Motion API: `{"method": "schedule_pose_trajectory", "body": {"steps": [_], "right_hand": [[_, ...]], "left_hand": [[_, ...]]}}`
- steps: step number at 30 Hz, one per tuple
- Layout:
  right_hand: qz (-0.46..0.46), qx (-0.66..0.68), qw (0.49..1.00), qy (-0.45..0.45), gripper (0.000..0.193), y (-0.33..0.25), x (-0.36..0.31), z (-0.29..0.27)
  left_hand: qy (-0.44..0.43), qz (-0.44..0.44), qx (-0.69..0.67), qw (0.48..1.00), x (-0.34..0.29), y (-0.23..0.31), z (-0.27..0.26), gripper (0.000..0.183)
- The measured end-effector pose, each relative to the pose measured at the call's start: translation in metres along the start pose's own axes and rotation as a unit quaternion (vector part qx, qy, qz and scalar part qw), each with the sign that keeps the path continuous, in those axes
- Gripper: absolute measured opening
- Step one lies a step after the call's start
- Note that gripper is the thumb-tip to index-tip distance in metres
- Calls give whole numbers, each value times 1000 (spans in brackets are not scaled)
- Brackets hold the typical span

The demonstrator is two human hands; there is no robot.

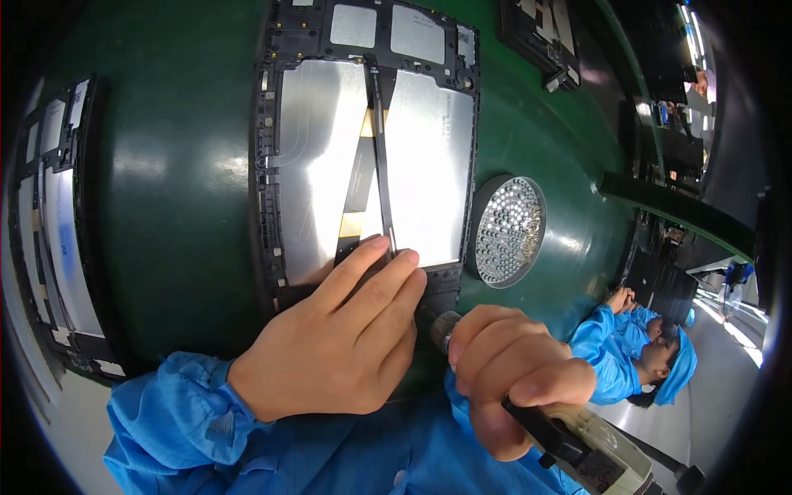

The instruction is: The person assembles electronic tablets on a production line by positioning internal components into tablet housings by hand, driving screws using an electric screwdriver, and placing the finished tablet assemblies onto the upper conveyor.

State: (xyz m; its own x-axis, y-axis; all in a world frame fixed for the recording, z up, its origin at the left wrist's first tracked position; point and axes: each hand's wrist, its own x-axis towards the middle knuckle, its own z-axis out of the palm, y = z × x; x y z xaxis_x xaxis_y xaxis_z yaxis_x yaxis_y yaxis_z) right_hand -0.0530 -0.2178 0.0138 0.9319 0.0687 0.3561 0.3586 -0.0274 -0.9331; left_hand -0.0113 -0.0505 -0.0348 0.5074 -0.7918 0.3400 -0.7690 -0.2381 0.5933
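In front of me an opened tablet housing [318,181] lies on a green work surface, its black frame around silver metal panels. Down its middle run a thin dark strip cable [380,165] and a wider black ribbon with gold bands [355,186]. My left hand [346,342] rests over the housing's near end, fingers stretched out and fingertips on the cable's lower part. My right hand [516,363], just beyond the near right corner, is wrapped round an electric screwdriver [590,450]. Its knurled metal nose [445,330] points toward the housing; the tip is hidden.
A round grey dish [501,284] of small metal screws [505,231] sits right of the housing. Another opened housing [62,231] lies at the left, and part of one [540,33] at the far right. A person in blue [623,355] sits beyond on the right.
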Motion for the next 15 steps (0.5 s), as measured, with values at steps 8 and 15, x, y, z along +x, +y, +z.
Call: {"method": "schedule_pose_trajectory", "body": {"steps": [8,15], "right_hand": [[-33,58,998,21,38,1,-8,-14],[-56,-13,993,107,36,-19,-19,-62]], "left_hand": [[38,40,52,997,2,-2,6,17],[-11,23,81,996,-2,5,6,21]]}}
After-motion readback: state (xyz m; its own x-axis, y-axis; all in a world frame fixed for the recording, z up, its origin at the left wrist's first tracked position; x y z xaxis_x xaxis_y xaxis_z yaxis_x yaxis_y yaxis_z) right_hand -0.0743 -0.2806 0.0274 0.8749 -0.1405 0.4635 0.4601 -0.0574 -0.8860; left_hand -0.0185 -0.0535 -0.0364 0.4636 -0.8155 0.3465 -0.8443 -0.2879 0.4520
